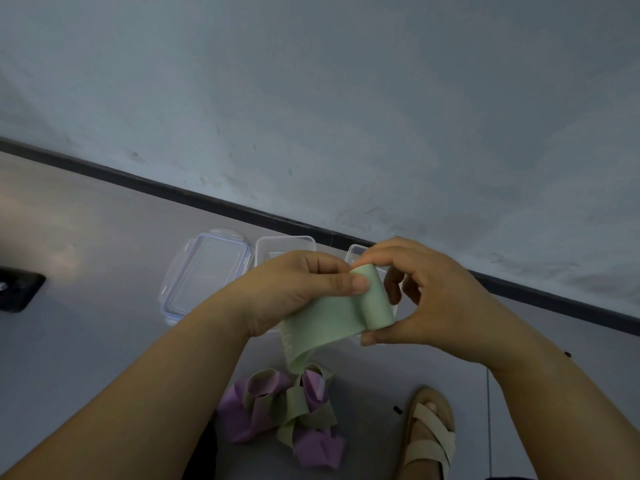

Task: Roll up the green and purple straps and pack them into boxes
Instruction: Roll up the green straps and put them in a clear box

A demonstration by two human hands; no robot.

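Hands (pixel 298 289) (pixel 440 299) on green strap (pixel 332 317); grey floor (pixel 104 341), black skirting (pixel 207 201), wall (pixel 346 98)

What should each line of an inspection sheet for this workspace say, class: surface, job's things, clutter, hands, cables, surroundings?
Surface: grey floor, smooth.
Job's things: green strap partly rolled, held in the air, its tail hanging toward a pile of green and purple straps on the floor; clear lid and clear box lie beyond the hands; another clear container is mostly hidden.
Clutter: dark object at the left edge, cut off by the frame.
Hands: left hand pinches the strap's flat part; right hand holds the roll between finger and thumb.
Cables: nothing seen.
Surroundings: pale wall, dark skirting, a sandalled foot.
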